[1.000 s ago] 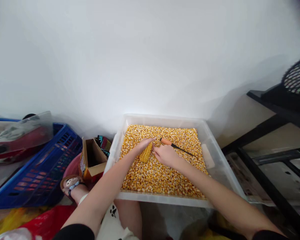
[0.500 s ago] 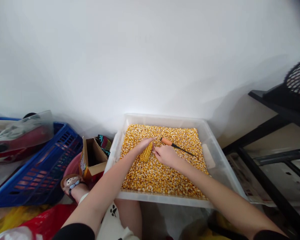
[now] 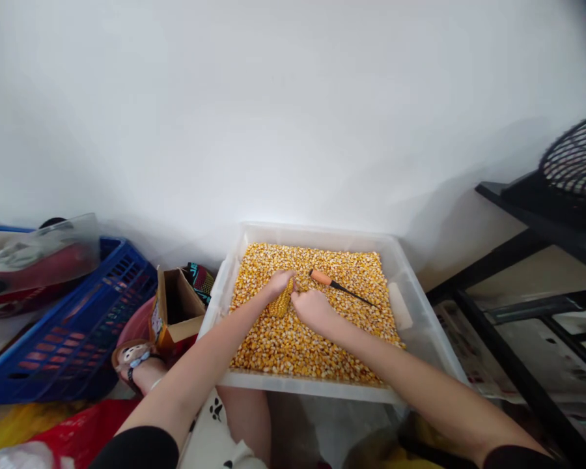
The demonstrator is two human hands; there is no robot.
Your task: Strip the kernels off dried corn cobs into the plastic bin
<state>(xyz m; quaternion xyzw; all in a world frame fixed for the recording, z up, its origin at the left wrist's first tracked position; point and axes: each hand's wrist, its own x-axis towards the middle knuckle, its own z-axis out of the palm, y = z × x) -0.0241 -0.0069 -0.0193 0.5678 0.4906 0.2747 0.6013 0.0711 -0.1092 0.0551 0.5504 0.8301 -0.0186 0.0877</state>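
Note:
My left hand point(image 3: 279, 283) is closed around the upper end of an ear of corn point(image 3: 280, 303), which slants over a bed of loose corn kernels point(image 3: 317, 352). Against the cob's right side my right hand point(image 3: 312, 309) is closed, its fingers curled and the thumb near the kernels; what its fingertips hold, if anything, is hidden. Just beyond the right hand, a screwdriver-like tool with an orange handle point(image 3: 321, 277) and a thin black shaft lies on the kernels. All of this is inside a clear plastic bin point(image 3: 422, 329).
To the left stand an open cardboard box point(image 3: 180, 319) and a blue plastic basket point(image 3: 73, 345) with items on top. On the right a black metal frame point(image 3: 508, 371) carries a fan point(image 3: 579, 156). A white wall point(image 3: 293, 111) rises behind the bin.
The whole view has shifted slightly, so things sit a little further left. My right hand's fingers have curled in tighter beside the cob; the left keeps its hold.

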